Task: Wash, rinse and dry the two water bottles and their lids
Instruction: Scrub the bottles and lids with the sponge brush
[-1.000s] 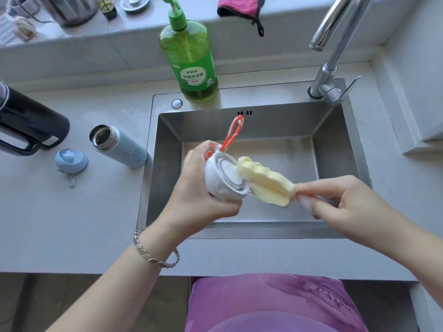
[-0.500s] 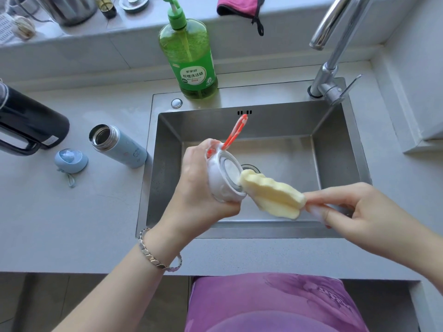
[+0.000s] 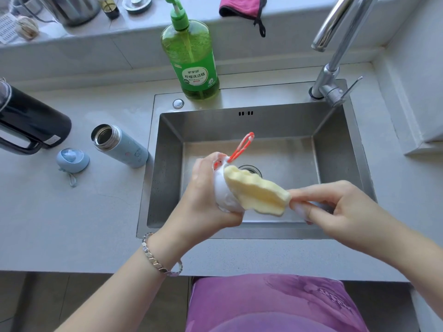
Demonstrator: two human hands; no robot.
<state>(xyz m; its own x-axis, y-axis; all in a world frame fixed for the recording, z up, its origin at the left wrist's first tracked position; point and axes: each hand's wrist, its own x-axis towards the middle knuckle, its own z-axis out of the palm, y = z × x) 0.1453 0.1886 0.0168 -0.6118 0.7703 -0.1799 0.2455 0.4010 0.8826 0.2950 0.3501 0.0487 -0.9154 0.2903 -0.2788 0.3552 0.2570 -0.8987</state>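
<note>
Over the sink [image 3: 282, 125], toward its front: the left hand [image 3: 206, 195] grips the white lid [image 3: 223, 196], open face turned right. The right hand [image 3: 340, 209] pinches the sponge wand [image 3: 256, 192] by its handle; the wand lies left-to-right, foam tip against the lid. The blue bottle [image 3: 122, 147] sits left of the sink, uncapped.
</note>
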